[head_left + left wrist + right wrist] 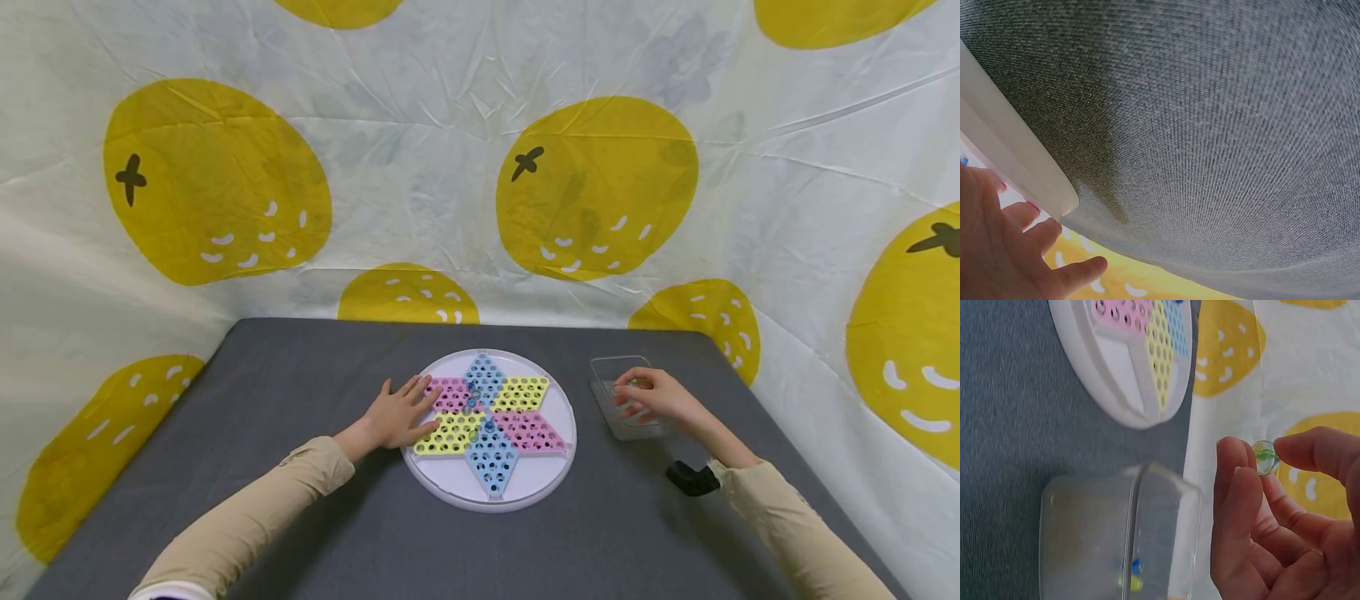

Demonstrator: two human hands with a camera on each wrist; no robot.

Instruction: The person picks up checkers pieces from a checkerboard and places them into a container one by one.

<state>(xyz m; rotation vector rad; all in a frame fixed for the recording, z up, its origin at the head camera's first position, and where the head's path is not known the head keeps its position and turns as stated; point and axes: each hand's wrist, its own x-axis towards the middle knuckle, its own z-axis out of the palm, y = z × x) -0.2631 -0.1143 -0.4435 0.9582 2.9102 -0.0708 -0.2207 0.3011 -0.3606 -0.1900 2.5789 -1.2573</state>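
A round white Chinese checkers board has a star of pink, yellow and blue hole panels. Several glass marbles sit in its holes, mostly left of the middle. My left hand lies with fingers spread on the board's left edge, over the pink and yellow panels. Between thumb and fingertips my right hand pinches a clear marble with a green and yellow swirl. That hand is above a clear plastic box, where a blue and a yellow marble show at the bottom.
The board and box stand on a dark grey cloth-covered table. A black strap-like device is at my right wrist. Behind the table hangs a white curtain printed with yellow fruit.
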